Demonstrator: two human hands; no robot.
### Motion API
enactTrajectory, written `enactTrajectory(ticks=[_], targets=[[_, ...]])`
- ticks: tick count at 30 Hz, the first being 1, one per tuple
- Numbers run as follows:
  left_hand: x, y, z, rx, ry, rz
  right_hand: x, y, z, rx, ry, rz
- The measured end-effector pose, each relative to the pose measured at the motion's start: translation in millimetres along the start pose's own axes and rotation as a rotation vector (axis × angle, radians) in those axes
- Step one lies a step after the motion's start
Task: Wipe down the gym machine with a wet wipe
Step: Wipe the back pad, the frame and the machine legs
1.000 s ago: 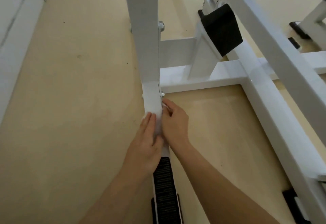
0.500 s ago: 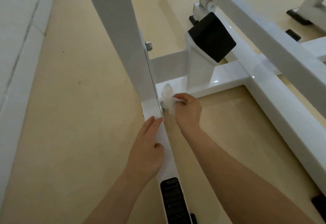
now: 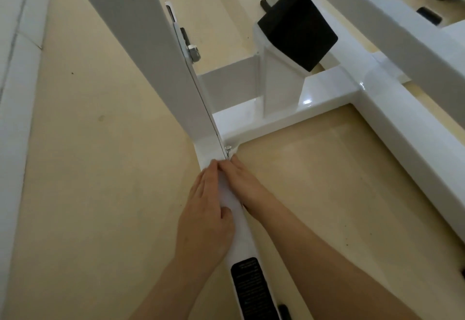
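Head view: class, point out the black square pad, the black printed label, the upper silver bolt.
black square pad [image 3: 297, 27], head view, its broad face.
black printed label [image 3: 251, 287], head view, its middle.
upper silver bolt [image 3: 193, 52], head view, its head.

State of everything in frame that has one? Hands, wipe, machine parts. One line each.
wet wipe, draped over the floor rail.
left hand, flat on the rail, fingers straight, touching the wipe.
right hand, against the rail's right side; grip hidden.
bolt, seated at the rail joint.
black pad, tilted, untouched.
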State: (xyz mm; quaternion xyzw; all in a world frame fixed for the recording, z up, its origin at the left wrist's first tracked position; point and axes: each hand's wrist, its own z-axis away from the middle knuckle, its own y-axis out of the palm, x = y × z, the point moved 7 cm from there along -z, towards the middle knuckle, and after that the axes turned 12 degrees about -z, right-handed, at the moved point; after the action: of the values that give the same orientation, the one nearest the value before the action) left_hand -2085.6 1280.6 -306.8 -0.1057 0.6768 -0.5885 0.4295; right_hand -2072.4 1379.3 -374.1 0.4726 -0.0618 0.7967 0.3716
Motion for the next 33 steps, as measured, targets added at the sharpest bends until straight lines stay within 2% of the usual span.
enactTrajectory(ticks=[2,5,8,13,17,20,24,27,29,32,33], targets=[[-2,1,1,0.03,0.004,-0.004,-2,-1,0,-0.01,-0.014,-0.007],[-2,3,0,0.052,0.018,-0.023,-16,-8,26,0.018,-0.08,0.163],[-1,3,0,0.075,0.025,-0.029,-29,-16,77,0.103,-0.116,0.147],[1,2,14,0.116,-0.005,0.028,-52,-27,152,0.216,-0.024,0.222],[0,4,34,0.078,-0.031,0.118,-35,-13,117,0.169,-0.072,0.171],[-6,4,52,0.142,-0.041,0.081,-27,-4,93,0.179,-0.071,0.05],[-9,8,65,0.274,0.123,-0.206,-56,-24,153,0.181,-0.029,0.155],[-19,5,66,0.254,0.279,-0.405,-87,-38,204,0.227,0.054,0.155],[-34,12,80,0.287,0.493,-0.518,-105,-43,228,0.223,0.099,0.174],[-47,25,121,0.422,0.883,-0.686,-126,-53,254,0.195,0.139,0.309],[-48,27,129,0.463,0.959,-0.725,-130,-55,261,0.187,0.156,0.36]])
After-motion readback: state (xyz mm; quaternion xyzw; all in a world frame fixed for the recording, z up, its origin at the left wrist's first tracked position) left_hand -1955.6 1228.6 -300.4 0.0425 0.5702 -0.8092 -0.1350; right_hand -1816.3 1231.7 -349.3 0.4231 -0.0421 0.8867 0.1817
